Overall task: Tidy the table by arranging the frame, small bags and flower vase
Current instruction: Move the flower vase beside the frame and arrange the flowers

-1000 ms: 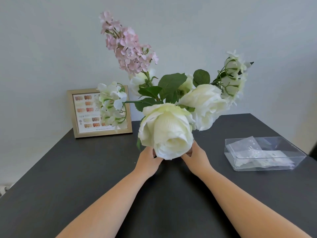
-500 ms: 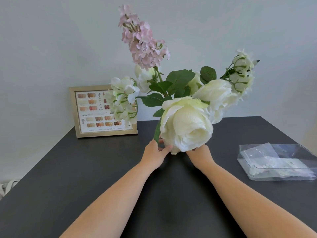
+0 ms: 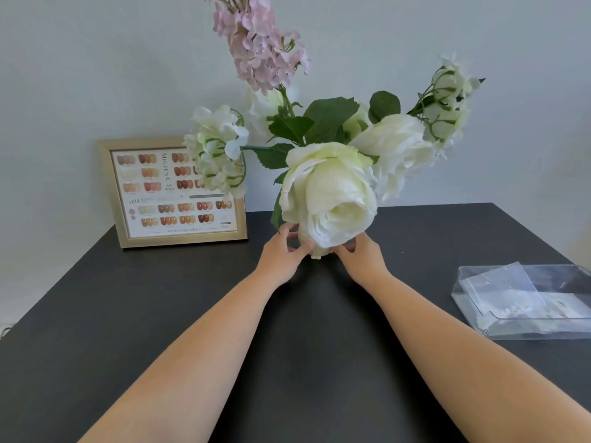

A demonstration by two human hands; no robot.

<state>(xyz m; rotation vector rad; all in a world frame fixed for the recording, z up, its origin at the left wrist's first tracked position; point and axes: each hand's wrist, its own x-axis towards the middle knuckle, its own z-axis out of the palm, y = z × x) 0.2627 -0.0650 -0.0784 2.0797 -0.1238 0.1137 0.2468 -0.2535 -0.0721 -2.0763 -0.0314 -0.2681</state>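
the flower vase [image 3: 315,251] stands upright on the dark table [image 3: 160,314], toward the far middle of the top, close to the wall. only a small cream part of its body shows; the rest is hidden behind a large white rose [image 3: 329,199] that droops forward over it. above the rose rise green leaves [image 3: 326,119], a tall pink blossom spray [image 3: 259,46], a white cluster [image 3: 217,155] leaning left, a second white rose [image 3: 396,148] and a pale budded stem [image 3: 447,103] leaning right.

the left hand [image 3: 283,257] is pressed to the left side of the vase, thumb and fingers curled around it. the right hand [image 3: 361,257] is pressed to the right side, fingertips tucked under the rose. both hands are closed on the vase, one on each flank. both forearms are bare and reach in from the near edge.

the frame [image 3: 172,193], gold-edged and holding a chart of nail colour samples, stands at the back left, leaning against the wall [image 3: 80,75]. the white cluster overlaps its upper right corner in view; contact cannot be told.

a clear plastic tray [image 3: 524,327] lies on the right part of the table, well apart from the vase. the small bags [image 3: 502,289], clear and flat, lie inside it, one propped against its far side. their count cannot be told.
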